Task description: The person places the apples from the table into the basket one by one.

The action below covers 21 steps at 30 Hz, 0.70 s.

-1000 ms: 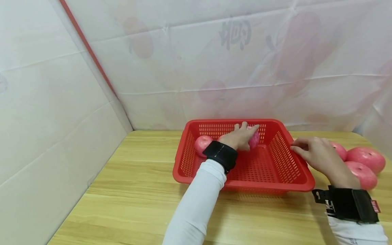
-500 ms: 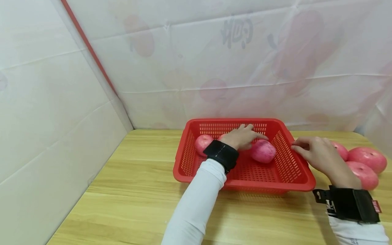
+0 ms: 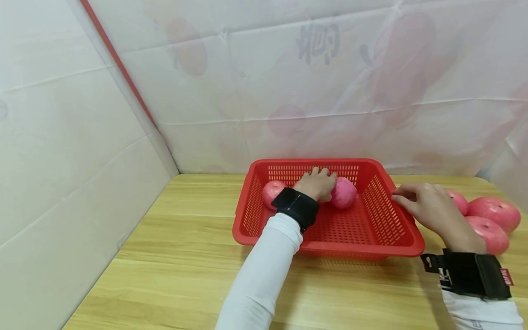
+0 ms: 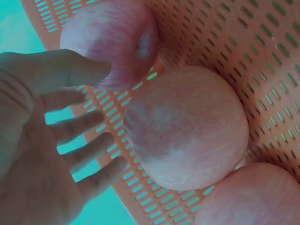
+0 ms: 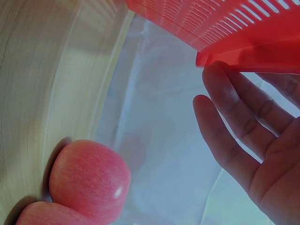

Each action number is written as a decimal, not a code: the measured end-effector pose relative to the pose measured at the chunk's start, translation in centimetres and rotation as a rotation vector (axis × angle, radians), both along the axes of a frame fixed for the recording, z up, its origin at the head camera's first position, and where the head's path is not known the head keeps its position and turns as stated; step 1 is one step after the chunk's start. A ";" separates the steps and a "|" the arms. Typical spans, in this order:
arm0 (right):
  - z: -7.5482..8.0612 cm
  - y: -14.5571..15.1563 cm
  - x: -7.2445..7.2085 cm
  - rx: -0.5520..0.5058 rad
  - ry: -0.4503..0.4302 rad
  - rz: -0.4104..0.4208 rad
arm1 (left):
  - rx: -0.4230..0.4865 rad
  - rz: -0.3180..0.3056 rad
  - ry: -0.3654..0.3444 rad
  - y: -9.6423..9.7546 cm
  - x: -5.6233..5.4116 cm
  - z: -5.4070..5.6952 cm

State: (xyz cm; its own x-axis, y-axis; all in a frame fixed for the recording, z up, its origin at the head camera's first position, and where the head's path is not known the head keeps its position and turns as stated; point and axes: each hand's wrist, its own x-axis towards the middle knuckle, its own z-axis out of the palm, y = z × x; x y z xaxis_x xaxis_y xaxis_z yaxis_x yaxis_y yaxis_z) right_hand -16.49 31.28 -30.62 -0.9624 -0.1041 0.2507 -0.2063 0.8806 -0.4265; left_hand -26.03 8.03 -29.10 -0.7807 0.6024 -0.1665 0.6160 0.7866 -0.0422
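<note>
A red plastic basket (image 3: 330, 250) with slotted walls stands on the table. My left hand (image 3: 316, 185) is inside it, fingers spread, beside a streaked pink apple (image 3: 344, 192). In the left wrist view its thumb (image 4: 89, 70) overlaps one apple (image 4: 115, 37); whether they touch I cannot tell. A middle apple (image 4: 187, 126) and a lower apple (image 4: 255, 199) lie alongside. One apple (image 3: 272, 193) rests at the basket's left end; another is mostly covered by the hand. My right hand (image 3: 433, 211) holds the basket's right rim, fingertips at its outer edge in the right wrist view.
Several apples sit on the wooden table (image 3: 177, 266) right of the basket: a rear apple (image 3: 457, 201), a large apple (image 3: 494, 214) and a nearer apple (image 3: 488, 234) beside the right wrist. A pale printed sheet (image 3: 247, 91) hangs behind the table.
My left hand has let go of the streaked apple and drawn slightly left. The apple rolled right and forward, then back left towards the hand. My right hand stays at the rim.
</note>
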 end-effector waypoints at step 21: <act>-0.1 0.0 0.0 0.011 0.018 -0.005 | 0.168 -0.171 0.042 -0.1 -0.7 0.0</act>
